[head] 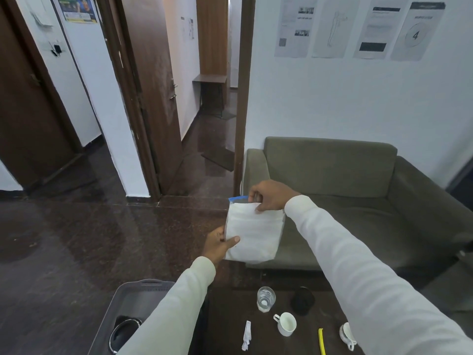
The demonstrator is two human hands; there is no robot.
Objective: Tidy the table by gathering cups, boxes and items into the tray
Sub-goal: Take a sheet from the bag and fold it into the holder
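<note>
From the head view, a white pouch (253, 233) with a blue strip along its top edge is being held up in the air in front of the table, well above it and in front of the olive-green sofa (332, 175). Its lower left edge is being pinched by the left hand (218, 245), with the thumb laid across the front face and the other fingers hidden behind it. Its top edge is being gripped by the right hand (271, 196), fingers curled over the blue strip and the thumb pressed on the front. Both arms are being shown in long pale sleeves. A grey tray (120, 311) is being seen at the lower left, beside the dark table (230, 316), with a dark round item with a shiny rim (125, 329) lying inside it, partly hidden by the left sleeve. On the table, a clear glass (266, 298) is being shown standing upright, and a black cup (302, 301) is standing just beside it to the right. A white cup (286, 324) with its handle to the left is standing nearer the camera, and a second white cup (347, 335) is being partly covered by the right sleeve. A small white wrapper (247, 335) is lying left of the white cup, and a yellow stick (321, 340) is lying between the two white cups
</note>
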